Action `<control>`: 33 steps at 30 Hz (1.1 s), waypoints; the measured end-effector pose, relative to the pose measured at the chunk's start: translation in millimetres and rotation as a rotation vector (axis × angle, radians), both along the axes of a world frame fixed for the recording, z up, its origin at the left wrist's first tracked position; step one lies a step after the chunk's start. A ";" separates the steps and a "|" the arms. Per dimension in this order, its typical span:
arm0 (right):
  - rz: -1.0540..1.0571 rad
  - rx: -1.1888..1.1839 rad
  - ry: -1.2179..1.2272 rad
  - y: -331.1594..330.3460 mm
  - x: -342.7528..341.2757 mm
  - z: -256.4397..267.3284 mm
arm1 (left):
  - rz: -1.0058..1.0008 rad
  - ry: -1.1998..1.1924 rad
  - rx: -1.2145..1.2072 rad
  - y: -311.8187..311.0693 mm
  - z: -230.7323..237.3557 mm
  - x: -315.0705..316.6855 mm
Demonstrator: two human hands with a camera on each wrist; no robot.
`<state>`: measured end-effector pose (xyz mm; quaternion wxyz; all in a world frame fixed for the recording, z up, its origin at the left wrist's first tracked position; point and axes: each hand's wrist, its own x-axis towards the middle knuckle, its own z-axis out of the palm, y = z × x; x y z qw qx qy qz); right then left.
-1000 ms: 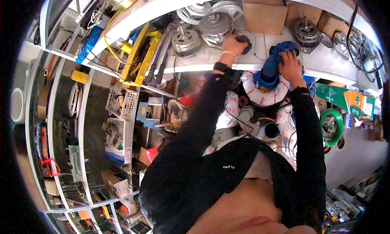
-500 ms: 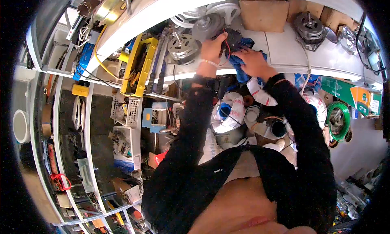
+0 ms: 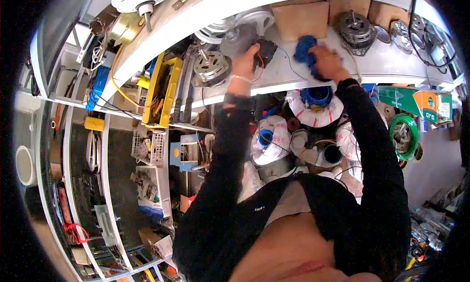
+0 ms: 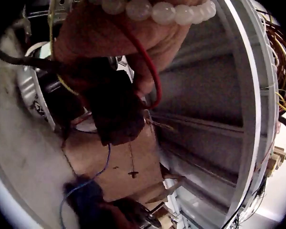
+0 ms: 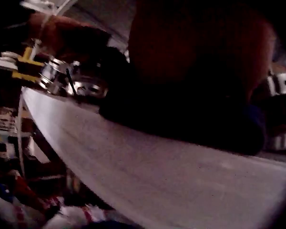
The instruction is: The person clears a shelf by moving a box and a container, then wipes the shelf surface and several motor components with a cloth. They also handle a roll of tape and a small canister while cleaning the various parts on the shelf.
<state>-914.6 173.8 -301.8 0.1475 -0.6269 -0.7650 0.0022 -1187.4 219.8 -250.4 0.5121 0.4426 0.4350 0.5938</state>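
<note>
In the head view my left hand (image 3: 243, 62) grips a black boxy part (image 3: 266, 51) with wires over the white shelf (image 3: 281, 76). The left wrist view shows the same black part (image 4: 117, 114) under curled fingers, with red, yellow and blue wires coming off it. To its right, my right hand (image 3: 330, 63), blurred, holds a bunched blue cloth (image 3: 304, 47) on the shelf. In the right wrist view that hand (image 5: 200, 47) is dark, and the cloth under it is mostly lost in shadow. A blue wire stretches from the part toward the cloth.
Silver motors (image 3: 211, 67) stand left of my left hand, and a dark motor (image 3: 356, 31) stands to the right. Cardboard boxes (image 3: 299, 20) line the back. Below the shelf edge are wrapped white rings (image 3: 316, 116). A yellow tool tray (image 3: 161, 93) is at left.
My right hand carried the blue cloth left to the black part, then back to the right, away from it. My left hand keeps its hold on the part, having turned it.
</note>
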 end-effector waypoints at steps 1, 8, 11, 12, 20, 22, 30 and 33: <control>-0.129 0.069 -0.076 14.0 24.2 -14.4 | -0.010 -0.017 -0.037 1.4 -3.2 -2.4; 0.117 0.004 0.095 -43.1 -91.3 -1.8 | 0.014 0.030 -0.287 -15.7 24.9 16.5; 0.233 0.120 0.205 -51.3 -60.9 -10.0 | -0.009 -0.216 -0.246 17.0 -5.2 17.1; 0.198 0.118 0.242 -52.5 -39.3 -7.3 | -0.012 -0.239 -0.211 17.0 -5.6 22.3; 0.349 0.127 0.164 -102.7 -32.8 -19.1 | 0.052 -0.146 -0.409 10.0 0.2 104.7; 0.387 0.082 0.199 -122.7 -22.6 -27.1 | 0.090 0.175 -0.276 65.6 -64.3 109.5; 0.279 -0.066 0.348 -182.1 25.7 -38.7 | 0.038 0.398 0.161 37.5 -75.7 200.8; 0.268 -0.059 0.381 -186.5 33.0 -40.7 | -0.110 0.775 0.157 53.8 -94.6 212.5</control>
